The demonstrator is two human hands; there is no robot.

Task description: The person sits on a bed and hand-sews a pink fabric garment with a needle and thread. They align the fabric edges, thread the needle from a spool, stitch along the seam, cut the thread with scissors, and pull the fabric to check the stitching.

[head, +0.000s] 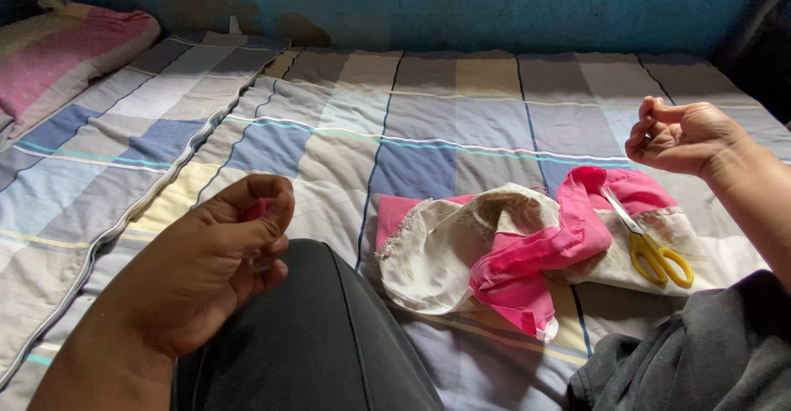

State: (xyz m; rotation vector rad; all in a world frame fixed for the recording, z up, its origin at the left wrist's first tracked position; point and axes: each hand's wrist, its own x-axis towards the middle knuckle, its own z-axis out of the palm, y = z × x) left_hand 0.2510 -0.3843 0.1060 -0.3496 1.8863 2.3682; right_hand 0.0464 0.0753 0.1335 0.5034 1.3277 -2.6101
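Note:
My left hand [216,267] rests over my dark-trousered knee [329,337], its fingers pinched on a small pink piece of cloth [256,209]. Raised at the right, my right hand [680,135] has its fingertips pressed together; whether a needle or thread is between them is too small to tell. Between my hands a crumpled pink and cream garment [511,246] lies on the bed. Yellow-handled scissors [651,246] rest on its right side, blades pointing away from me.
A checked bedsheet [412,122] in blue, grey and beige covers the mattress. A second mattress with a pink pillow [66,52] lies at the left. A blue wall [461,3] runs behind the bed. Dark cloth [700,353] covers my right leg.

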